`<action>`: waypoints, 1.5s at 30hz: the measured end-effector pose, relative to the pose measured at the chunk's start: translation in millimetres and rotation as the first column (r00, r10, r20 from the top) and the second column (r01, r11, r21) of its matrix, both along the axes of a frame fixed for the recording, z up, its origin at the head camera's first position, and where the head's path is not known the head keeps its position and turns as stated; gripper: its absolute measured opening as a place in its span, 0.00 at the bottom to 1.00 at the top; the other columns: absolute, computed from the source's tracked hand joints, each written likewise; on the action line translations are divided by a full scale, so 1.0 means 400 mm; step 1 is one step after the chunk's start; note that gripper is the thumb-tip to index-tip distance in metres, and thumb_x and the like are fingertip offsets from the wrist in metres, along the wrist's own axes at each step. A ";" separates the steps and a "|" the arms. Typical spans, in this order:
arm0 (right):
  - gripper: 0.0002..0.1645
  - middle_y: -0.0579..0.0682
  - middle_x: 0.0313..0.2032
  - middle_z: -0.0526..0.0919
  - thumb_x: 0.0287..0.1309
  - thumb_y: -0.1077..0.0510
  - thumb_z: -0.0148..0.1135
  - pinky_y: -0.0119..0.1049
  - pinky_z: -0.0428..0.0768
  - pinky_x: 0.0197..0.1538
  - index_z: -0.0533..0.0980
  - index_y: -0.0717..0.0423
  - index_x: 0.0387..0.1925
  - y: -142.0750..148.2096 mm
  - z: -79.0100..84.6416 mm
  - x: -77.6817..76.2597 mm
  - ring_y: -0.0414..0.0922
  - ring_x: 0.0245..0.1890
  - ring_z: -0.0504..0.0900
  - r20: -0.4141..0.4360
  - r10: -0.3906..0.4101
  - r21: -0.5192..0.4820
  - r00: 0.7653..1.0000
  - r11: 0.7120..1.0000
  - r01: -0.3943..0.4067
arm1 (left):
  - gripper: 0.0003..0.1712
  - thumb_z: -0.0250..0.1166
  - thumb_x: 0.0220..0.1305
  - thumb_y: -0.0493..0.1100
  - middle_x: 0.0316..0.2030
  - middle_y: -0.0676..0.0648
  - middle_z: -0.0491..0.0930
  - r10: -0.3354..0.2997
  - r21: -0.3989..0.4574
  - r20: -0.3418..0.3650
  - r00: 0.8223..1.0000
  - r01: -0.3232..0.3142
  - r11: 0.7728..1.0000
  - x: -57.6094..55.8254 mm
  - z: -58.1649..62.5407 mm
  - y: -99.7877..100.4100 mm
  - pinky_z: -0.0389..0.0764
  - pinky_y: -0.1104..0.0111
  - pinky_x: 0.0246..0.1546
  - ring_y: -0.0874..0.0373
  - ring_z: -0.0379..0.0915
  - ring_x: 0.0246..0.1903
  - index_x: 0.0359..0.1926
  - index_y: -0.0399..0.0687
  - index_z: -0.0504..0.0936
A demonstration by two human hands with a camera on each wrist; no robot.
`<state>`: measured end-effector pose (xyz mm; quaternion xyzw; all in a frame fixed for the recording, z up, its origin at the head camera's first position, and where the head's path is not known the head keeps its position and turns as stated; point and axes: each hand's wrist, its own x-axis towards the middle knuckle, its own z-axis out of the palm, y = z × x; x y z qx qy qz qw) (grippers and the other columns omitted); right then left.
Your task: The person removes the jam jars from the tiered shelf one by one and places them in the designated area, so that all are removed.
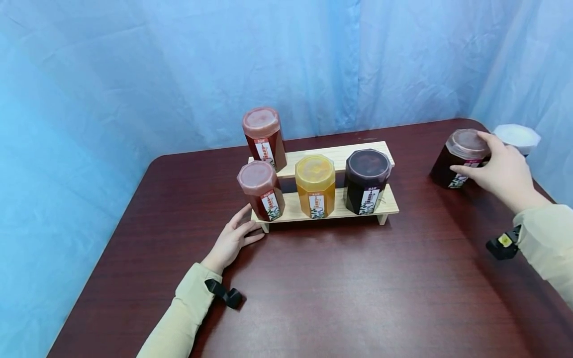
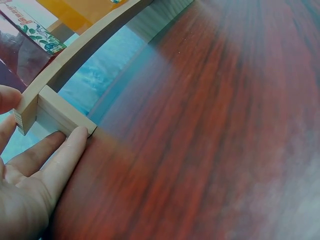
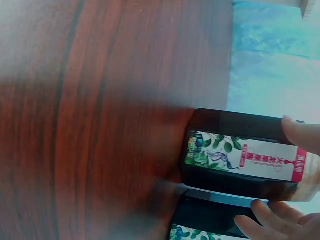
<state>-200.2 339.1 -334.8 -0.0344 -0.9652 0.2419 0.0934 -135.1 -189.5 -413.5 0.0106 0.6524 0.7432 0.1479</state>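
My right hand [image 1: 510, 171] grips a dark jar [image 1: 443, 166] near its clear lid, thumb on one side and fingers on the other. The right wrist view shows this jar's white and pink label [image 3: 270, 159]; whether its base touches the table cannot be told. Over at the left, my left hand [image 1: 230, 243] touches the end of a two-tier wooden rack [image 1: 286, 209], its fingertips against the rack's leg [image 2: 62, 112]. A red jar [image 1: 264, 191], a yellow jar [image 1: 315, 186] and a purple-black jar [image 1: 367, 184] stand on the lower tier. Another red jar [image 1: 264, 136] is on the upper tier.
A second dark jar [image 3: 210, 215] stands close beside the held one; a white-lidded jar [image 1: 517, 136] shows behind my right hand in the head view. Blue curtains [image 1: 313, 64] surround the back and sides of the dark red wooden table [image 1: 340, 293].
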 end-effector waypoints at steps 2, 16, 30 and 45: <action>0.54 0.78 0.57 0.63 0.57 0.42 0.61 0.69 0.64 0.48 0.46 0.60 0.73 0.001 0.006 -0.001 0.72 0.52 0.63 0.018 0.003 0.008 1.000 1.000 -0.003 | 0.34 0.45 0.71 0.35 0.65 0.33 0.57 0.000 0.002 0.004 1.000 0.000 1.000 0.000 -0.002 -0.001 0.76 0.55 0.56 0.56 0.72 0.51 0.74 0.45 0.45; 0.54 0.76 0.51 0.67 0.56 0.36 0.59 0.66 0.67 0.45 0.48 0.60 0.72 0.005 0.040 0.033 0.70 0.49 0.66 0.084 -0.051 0.031 0.995 0.998 0.048 | 0.34 0.45 0.71 0.35 0.64 0.33 0.59 0.003 0.009 0.002 1.000 -0.003 1.000 0.000 -0.003 -0.002 0.76 0.55 0.56 0.58 0.73 0.49 0.74 0.46 0.45; 0.50 0.70 0.45 0.78 0.55 0.37 0.61 0.55 0.72 0.41 0.56 0.58 0.70 -0.069 0.069 0.069 0.42 0.30 0.81 0.041 0.041 -0.015 0.998 0.999 -0.040 | 0.34 0.44 0.71 0.34 0.62 0.33 0.59 0.005 0.019 -0.003 1.000 -0.005 1.000 0.000 -0.002 -0.001 0.77 0.56 0.55 0.59 0.74 0.48 0.74 0.44 0.45; 0.45 0.66 0.48 0.80 0.55 0.40 0.63 0.34 0.68 0.39 0.59 0.55 0.68 -0.164 0.115 0.085 0.08 0.25 0.61 0.006 0.155 -0.097 0.988 0.983 -0.154 | 0.34 0.45 0.71 0.34 0.65 0.33 0.57 0.004 0.008 0.003 1.000 -0.004 1.000 -0.003 -0.002 -0.001 0.77 0.56 0.55 0.56 0.73 0.51 0.74 0.44 0.45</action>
